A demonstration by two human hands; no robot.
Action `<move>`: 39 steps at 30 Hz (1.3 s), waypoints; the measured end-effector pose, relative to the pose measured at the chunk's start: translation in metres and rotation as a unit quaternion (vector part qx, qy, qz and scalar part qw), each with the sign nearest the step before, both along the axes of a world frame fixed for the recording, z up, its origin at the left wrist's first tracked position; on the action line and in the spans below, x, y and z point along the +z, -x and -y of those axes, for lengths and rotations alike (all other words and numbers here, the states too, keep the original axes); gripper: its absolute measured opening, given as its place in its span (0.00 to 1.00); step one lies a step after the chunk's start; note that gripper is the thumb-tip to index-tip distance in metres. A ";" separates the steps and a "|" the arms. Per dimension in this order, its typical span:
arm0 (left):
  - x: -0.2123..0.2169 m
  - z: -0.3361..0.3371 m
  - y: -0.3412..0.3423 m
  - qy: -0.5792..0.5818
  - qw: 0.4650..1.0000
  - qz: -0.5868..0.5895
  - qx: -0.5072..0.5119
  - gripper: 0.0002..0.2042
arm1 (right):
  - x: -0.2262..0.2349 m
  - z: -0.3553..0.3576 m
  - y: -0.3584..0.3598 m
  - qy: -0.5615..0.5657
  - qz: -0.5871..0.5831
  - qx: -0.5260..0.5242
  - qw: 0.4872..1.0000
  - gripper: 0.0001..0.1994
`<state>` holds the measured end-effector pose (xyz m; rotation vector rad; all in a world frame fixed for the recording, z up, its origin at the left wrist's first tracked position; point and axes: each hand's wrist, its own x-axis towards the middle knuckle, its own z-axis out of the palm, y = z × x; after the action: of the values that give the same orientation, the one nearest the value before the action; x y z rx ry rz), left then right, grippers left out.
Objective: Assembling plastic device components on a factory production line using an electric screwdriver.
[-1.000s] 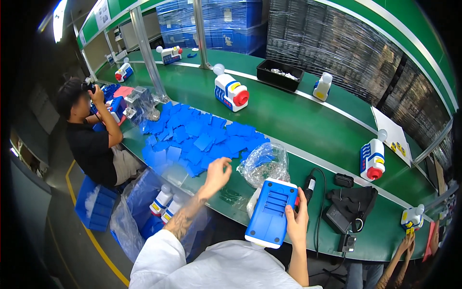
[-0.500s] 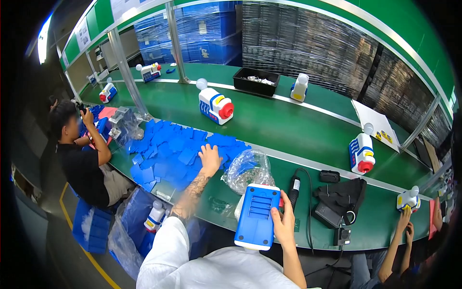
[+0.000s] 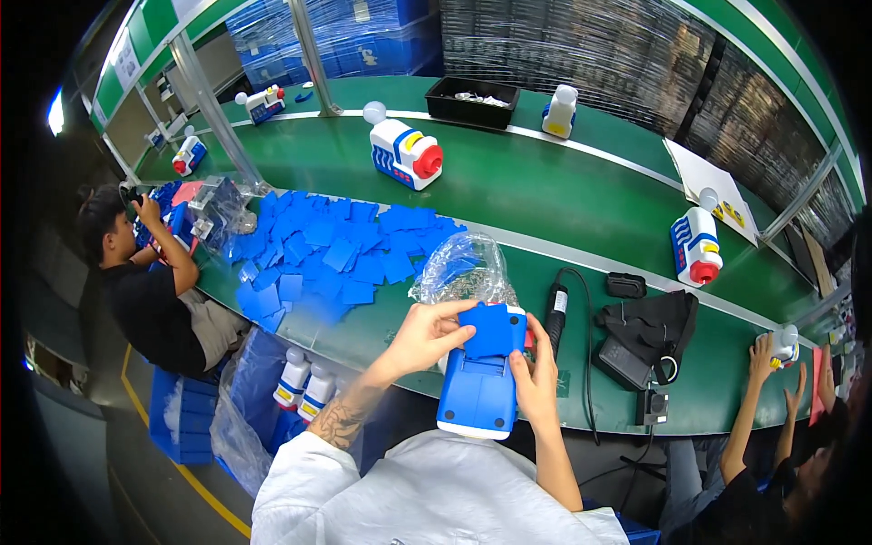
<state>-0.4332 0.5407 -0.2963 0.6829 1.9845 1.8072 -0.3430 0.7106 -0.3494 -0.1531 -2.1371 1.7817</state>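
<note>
In front of my chest I hold a blue and white toy (image 3: 477,397) with its blue underside up. Fingers and thumb of my right hand (image 3: 536,377) are closed on its right edge. My left hand (image 3: 425,338) pinches a square blue battery cover (image 3: 488,330) over the upper part of the underside. The cover hides most of the slotted battery compartment; a strip of it shows below. I cannot tell whether the cover is seated. Loose blue covers (image 3: 341,254) lie heaped on the green bench to the left. A clear plastic bag (image 3: 463,268) rests just beyond the toy.
Similar toys (image 3: 406,156) stand along the green conveyor (image 3: 545,195). A corded black tool (image 3: 555,313) and a black pouch (image 3: 649,341) lie right. Two toys (image 3: 316,391) sit in a lined bin below left. People (image 3: 145,309) work on either side.
My left hand has come from the heap to the toy with a blue cover, now over the compartment. A second toy shows in the bin. Conveyor toys appear slightly shifted.
</note>
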 end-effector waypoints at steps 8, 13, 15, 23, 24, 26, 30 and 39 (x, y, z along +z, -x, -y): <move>0.013 0.006 0.004 0.138 0.983 -0.070 -0.100 0.17 | 0.001 0.001 -0.002 -0.020 -0.003 -0.011 1.000 0.25; 0.003 -0.001 -0.007 0.067 0.987 -0.136 -0.060 0.17 | 0.000 0.001 -0.001 -0.003 -0.011 -0.005 1.000 0.25; 0.003 -0.004 -0.009 0.064 0.976 -0.205 -0.034 0.17 | -0.001 0.001 -0.001 0.012 -0.008 -0.006 1.000 0.25; 0.000 -0.005 -0.029 0.263 0.888 -0.374 0.039 0.20 | -0.004 -0.003 0.001 0.005 -0.010 -0.009 1.000 0.24; -0.007 -0.005 -0.029 0.268 0.888 -0.372 0.038 0.22 | -0.004 -0.005 0.003 -0.019 -0.003 -0.015 1.000 0.24; -0.016 -0.005 -0.027 0.230 0.924 -0.303 0.043 0.25 | -0.001 -0.006 0.009 -0.043 0.005 -0.022 0.999 0.24; -0.032 -0.004 -0.017 0.041 0.999 -0.028 0.011 0.34 | 0.001 -0.008 0.023 0.001 0.031 0.024 0.999 0.22; -0.051 -0.015 -0.015 -0.060 0.996 0.010 0.071 0.25 | 0.004 -0.009 0.023 0.209 0.063 0.050 0.974 0.21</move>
<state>-0.4186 0.5556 -0.3471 0.5699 1.9691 2.0221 -0.3657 0.7200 -0.3457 -0.2741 -1.8459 2.3213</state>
